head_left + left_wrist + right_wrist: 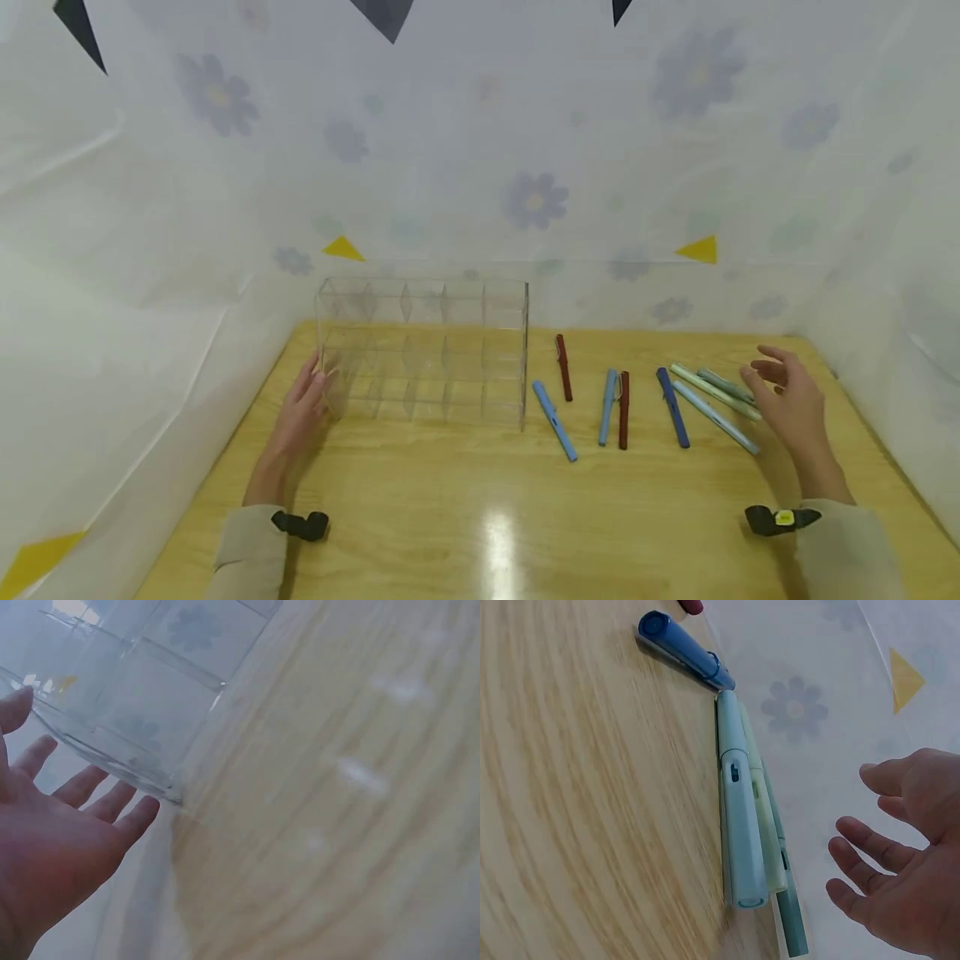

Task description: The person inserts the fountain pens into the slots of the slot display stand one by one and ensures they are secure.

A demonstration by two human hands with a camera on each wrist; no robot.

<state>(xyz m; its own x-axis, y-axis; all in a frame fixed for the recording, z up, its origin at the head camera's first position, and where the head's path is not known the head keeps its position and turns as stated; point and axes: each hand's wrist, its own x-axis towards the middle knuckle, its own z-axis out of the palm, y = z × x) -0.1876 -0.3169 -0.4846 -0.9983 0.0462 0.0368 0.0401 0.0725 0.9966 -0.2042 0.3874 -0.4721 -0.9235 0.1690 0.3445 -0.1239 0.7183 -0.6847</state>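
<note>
A clear box with several compartments [465, 380] stands at the back left of the table. My left hand [302, 408] is at its left side, fingers spread and fairly straight; in the left wrist view the fingertips [146, 810] lie along the clear edge, and whether they touch is hard to tell. Above the right-hand pens hovers my right hand [793, 408], fingers loosely bent with nothing in them. Below it lie a pale blue pen [742, 825], a pale green pen [763, 825] and a grey-green pen [790, 915], close together. Beside them is a dark blue pen [672, 408].
Between the box and those pens lie a blue pen [555, 421], a dark red pen [564, 368], a greyish-blue pen [607, 408] and another dark red pen [624, 410]. A flower-patterned white sheet [450, 167] encloses the wooden table [420, 517] at the back and sides.
</note>
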